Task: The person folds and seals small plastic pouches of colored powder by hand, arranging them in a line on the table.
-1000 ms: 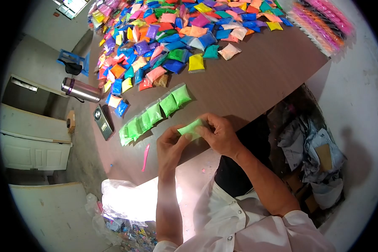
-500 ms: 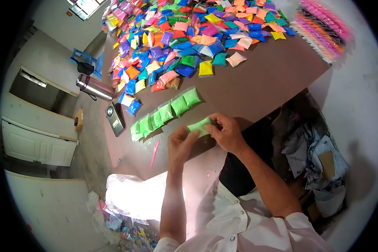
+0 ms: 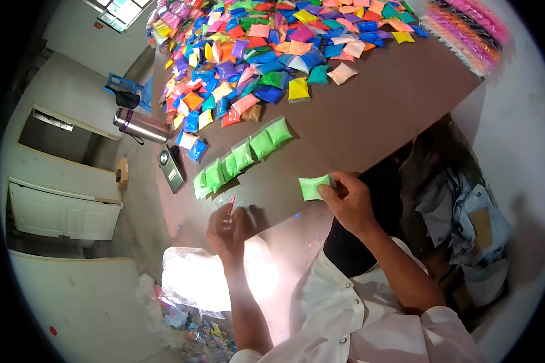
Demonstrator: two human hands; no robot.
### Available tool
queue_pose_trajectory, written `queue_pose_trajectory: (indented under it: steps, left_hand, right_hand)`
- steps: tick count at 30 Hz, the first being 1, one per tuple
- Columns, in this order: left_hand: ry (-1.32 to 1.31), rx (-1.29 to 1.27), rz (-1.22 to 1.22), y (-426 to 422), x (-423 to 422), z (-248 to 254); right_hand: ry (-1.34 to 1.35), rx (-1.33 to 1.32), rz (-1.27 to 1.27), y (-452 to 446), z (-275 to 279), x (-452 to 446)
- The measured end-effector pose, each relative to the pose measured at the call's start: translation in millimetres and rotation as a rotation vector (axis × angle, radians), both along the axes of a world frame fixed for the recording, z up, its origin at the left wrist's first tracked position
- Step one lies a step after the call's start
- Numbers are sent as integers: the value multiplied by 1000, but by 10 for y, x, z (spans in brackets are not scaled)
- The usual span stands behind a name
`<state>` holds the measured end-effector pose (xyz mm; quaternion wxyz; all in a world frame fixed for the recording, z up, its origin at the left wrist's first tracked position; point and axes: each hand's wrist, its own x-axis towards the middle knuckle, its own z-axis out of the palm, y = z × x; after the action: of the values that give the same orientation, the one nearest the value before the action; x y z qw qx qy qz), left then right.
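Note:
Pinched in my right hand (image 3: 349,202) is a light green packet (image 3: 313,188), held by its right side above the table's near edge. My left hand (image 3: 226,231) is closed on a thin pink tool (image 3: 232,203) whose tip shows above the fingers. Beyond my hands, a slanting row of several green packets (image 3: 242,156) lies on the brown table (image 3: 369,127). The two hands are apart, with the loose green packet away from that row.
A large heap of coloured packets (image 3: 266,54) covers the far side. At the left are a phone (image 3: 171,170) and a steel flask (image 3: 142,125). Wrapped pink and orange items (image 3: 463,36) lie at the far right corner. Clear plastic (image 3: 194,281) sits near the front.
My left hand has let go of the green packet, moved left and taken hold of the pink tool. My right hand has moved slightly right, still holding the packet.

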<state>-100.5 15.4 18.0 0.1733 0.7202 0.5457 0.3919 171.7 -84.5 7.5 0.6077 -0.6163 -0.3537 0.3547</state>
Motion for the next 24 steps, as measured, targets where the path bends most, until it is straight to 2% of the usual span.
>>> queue_pose_trajectory:
  steps: [1,3,4,7,11,15,24]
  left_hand:
    - [6,-1,-4,16,-142,-56]
    - [366,170,72,11,-300,-107]
    - [379,77,68,-36,-314,-99]
    - [352,79,45,-209,-142,-70]
    - [383,164,-137,-412,119,-36]
    - [425,279,-200,-514,250,-123]
    - [364,202,-330,-512,272,-72]
  right_hand:
    - [-27,4,-58,-36,-20,-8]
    - [-57,4,-67,-85,-85,-23]
    - [-94,5,-71,-99,-105,-18]
    - [-176,-12,-80,-114,-91,-12]
    - [-109,15,-106,-143,-191,-23]
    - [-97,2,-127,-131,-226,-11]
    - [-114,60,-101,-163,-370,3]
